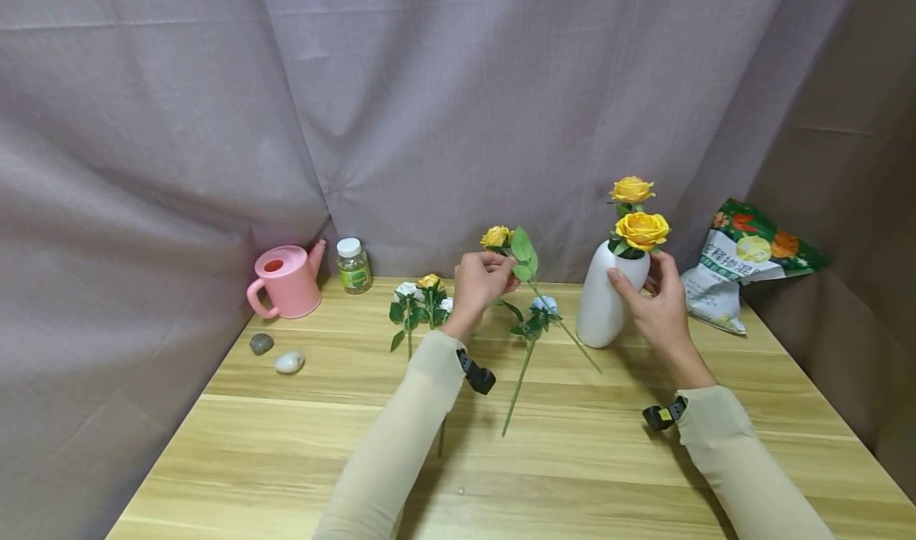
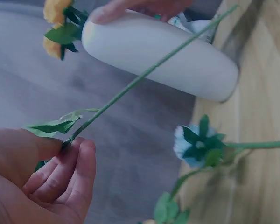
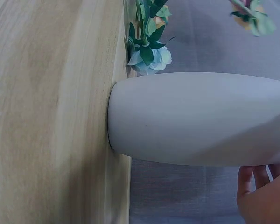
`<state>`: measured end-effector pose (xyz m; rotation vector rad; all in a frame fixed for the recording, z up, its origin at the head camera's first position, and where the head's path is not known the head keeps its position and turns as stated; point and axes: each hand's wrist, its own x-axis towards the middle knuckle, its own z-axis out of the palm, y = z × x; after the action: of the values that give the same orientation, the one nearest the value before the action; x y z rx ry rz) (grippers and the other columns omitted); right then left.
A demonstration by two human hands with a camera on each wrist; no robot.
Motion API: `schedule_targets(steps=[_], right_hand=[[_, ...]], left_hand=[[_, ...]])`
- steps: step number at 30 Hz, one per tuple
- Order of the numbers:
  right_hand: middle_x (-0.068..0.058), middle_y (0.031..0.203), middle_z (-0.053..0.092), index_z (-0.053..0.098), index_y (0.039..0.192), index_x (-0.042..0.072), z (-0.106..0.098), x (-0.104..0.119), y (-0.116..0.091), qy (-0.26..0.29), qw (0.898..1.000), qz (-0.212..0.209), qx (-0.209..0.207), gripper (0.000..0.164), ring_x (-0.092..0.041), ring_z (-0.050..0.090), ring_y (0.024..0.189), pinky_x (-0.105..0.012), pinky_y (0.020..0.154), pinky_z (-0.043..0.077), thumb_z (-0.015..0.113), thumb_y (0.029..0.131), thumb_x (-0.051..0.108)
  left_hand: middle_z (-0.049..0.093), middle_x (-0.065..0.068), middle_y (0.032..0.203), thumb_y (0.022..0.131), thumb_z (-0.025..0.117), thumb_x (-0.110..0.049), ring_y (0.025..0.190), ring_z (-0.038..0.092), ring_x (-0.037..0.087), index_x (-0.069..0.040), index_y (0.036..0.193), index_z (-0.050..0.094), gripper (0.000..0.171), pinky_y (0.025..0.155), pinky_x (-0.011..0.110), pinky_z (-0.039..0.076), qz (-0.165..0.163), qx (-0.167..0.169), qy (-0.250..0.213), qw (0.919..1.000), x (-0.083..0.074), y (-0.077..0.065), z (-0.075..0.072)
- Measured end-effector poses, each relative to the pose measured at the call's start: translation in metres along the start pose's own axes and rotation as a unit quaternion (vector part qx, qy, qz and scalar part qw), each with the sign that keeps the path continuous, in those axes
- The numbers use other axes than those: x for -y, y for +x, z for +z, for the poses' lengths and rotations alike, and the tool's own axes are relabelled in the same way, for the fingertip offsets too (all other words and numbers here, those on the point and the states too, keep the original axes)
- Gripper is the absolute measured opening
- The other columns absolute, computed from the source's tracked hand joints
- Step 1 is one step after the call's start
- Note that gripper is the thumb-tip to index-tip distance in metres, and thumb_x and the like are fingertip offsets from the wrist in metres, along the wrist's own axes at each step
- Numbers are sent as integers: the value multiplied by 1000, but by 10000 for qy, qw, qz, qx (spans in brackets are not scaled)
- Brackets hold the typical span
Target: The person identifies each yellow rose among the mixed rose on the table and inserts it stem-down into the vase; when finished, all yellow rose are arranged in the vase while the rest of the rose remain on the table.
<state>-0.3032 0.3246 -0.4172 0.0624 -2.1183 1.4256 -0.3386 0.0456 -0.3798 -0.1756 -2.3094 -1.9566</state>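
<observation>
My left hand (image 1: 481, 287) pinches the green stem of a yellow rose (image 1: 495, 237) just under its leaves. That stem (image 2: 151, 69) slants down to the right, its lower end in front of the vase in the head view. My right hand (image 1: 660, 311) grips the white vase (image 1: 601, 305) near its mouth, thumb on the front and fingers round the far side. The vase's base meets the tabletop in the right wrist view. Two yellow roses (image 1: 642, 230) stand in the vase. Beneath the held stem lies a blue rose (image 1: 545, 304) on the table.
Left of my left forearm lie a white rose (image 1: 408, 290) and another yellow rose (image 1: 431, 281). Farther left are a pink watering can (image 1: 295, 285), a lidded jar (image 1: 354, 268), a grey stone (image 1: 261, 343) and a white stone (image 1: 289, 362). A printed bag (image 1: 737, 266) leans behind the vase's right side.
</observation>
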Motion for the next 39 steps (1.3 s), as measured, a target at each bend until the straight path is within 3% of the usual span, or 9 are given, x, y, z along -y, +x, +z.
schedule_targets(steps=[4,11,18,26,32,35,39], right_hand=[[4,133,52,45,142,23,1,0,-1,-45,10000,-8,-16,60,-8,51,121,-20,98,43,75,91,34],[5,133,52,44,142,23,1,1,0,-53,10000,11,8,61,-7,51,121,-19,98,42,74,91,35],[5,134,52,44,142,23,0,0,0,-67,10000,61,12,61,-7,50,122,-21,99,42,75,91,36],[3,135,52,44,143,22,0,-1,1,-90,9999,69,48,61,-7,50,122,-22,100,42,74,91,35],[4,135,51,43,143,22,-1,-2,2,-112,9999,113,51,61,-6,50,122,-20,99,42,74,92,35],[4,135,51,43,144,20,-1,-3,2,-126,9998,163,46,62,-7,50,122,-20,98,42,74,92,33],[2,136,51,43,145,18,-1,-2,2,-132,9997,189,53,63,-8,50,122,-23,99,42,73,92,34]], left_hand=[[78,2,79,98,68,-25,66,76,16,-10,102,75,17,59,26,61,274,-44,-98,9996,-14,1,-2],[79,9,85,100,64,-24,70,77,27,-6,112,68,21,60,29,62,807,-382,-578,9943,-41,5,-7],[79,5,90,98,67,-20,73,77,17,-9,113,66,19,65,26,62,1102,-668,-760,9888,-67,6,-10],[78,8,97,98,66,-16,81,77,14,-8,117,63,21,72,22,61,1925,-1191,-1181,9669,-97,11,-15],[76,16,103,97,66,-10,90,76,22,-1,117,62,23,75,26,62,2225,-1514,-1444,9522,-124,2,-15],[76,18,104,97,66,-7,92,76,25,2,117,61,23,77,28,63,2415,-1665,-1377,9461,-134,-3,-12],[77,9,102,98,66,-14,87,75,11,-5,116,62,21,76,18,60,2763,-1700,-920,9414,-131,6,-1]])
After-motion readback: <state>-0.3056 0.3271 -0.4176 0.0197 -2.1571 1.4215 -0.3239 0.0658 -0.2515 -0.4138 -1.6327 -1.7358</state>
